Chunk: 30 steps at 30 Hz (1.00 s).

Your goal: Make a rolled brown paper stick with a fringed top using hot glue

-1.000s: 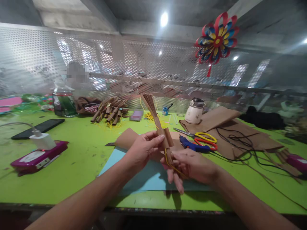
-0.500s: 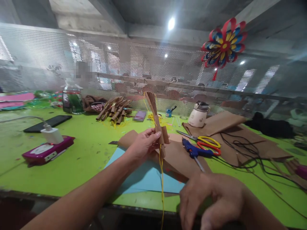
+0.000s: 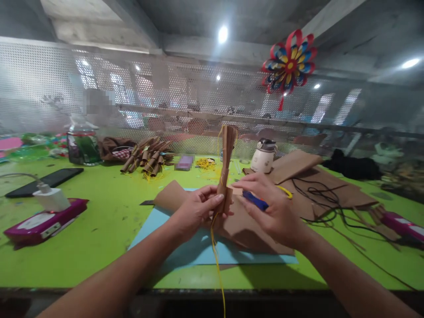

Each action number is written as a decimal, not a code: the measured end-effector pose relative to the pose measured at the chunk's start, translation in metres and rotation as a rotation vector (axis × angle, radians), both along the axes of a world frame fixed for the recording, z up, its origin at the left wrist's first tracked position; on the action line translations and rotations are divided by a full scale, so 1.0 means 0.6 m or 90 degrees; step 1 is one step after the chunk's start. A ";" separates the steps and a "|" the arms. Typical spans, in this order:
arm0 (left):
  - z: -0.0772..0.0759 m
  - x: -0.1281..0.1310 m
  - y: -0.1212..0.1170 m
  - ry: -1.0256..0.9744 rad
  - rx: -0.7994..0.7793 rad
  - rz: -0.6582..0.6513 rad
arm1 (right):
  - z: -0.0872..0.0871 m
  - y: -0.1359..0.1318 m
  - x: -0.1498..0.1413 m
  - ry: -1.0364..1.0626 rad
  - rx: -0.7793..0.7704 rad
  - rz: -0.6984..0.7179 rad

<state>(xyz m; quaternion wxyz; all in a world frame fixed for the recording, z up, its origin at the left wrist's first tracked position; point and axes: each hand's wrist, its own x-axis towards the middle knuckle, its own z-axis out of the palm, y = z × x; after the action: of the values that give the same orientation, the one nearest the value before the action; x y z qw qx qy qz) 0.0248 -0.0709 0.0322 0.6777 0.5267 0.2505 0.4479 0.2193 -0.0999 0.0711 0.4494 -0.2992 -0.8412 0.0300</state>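
Observation:
My left hand (image 3: pixel 197 212) is closed round the lower part of a bundle of folded brown paper strips (image 3: pixel 228 152), held upright above the table. A yellow string (image 3: pixel 217 260) hangs from the bundle's base down past the table edge. My right hand (image 3: pixel 270 207) is right beside the bundle with its fingers spread and nothing in it. Under both hands lie a light blue sheet (image 3: pixel 198 249) and brown paper (image 3: pixel 245 229). A blue glue gun (image 3: pixel 254 200) lies just behind my right hand.
On the green table (image 3: pixel 109 221) are a pile of finished brown bundles (image 3: pixel 147 159), a white jar (image 3: pixel 263 157), a glass jar (image 3: pixel 82 145), a black phone (image 3: pixel 43 181), a magenta device with a white charger (image 3: pixel 43 214), black cables (image 3: pixel 327 203) and brown sheets. A paper pinwheel (image 3: pixel 289 64) hangs on the mesh wall.
My right hand has come back up from the near table edge to the bundle. The bundle now stands more upright. The string hangs loose below it.

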 end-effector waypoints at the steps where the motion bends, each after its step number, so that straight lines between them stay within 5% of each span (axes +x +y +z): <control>1: -0.001 0.001 0.000 0.005 0.006 -0.003 | 0.001 0.000 -0.008 -0.025 0.014 -0.002; 11: -0.014 0.009 0.005 -0.026 0.043 -0.001 | -0.028 0.024 -0.031 -0.024 0.039 -0.053; 30: -0.006 0.011 0.002 -0.009 0.044 0.061 | -0.039 0.038 -0.023 0.127 -0.046 -0.061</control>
<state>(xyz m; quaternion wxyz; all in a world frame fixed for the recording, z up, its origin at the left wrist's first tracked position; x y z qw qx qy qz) 0.0313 -0.0699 0.0285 0.6387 0.5341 0.2552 0.4915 0.2058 -0.0770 0.0476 0.5207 -0.3506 -0.7754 0.0688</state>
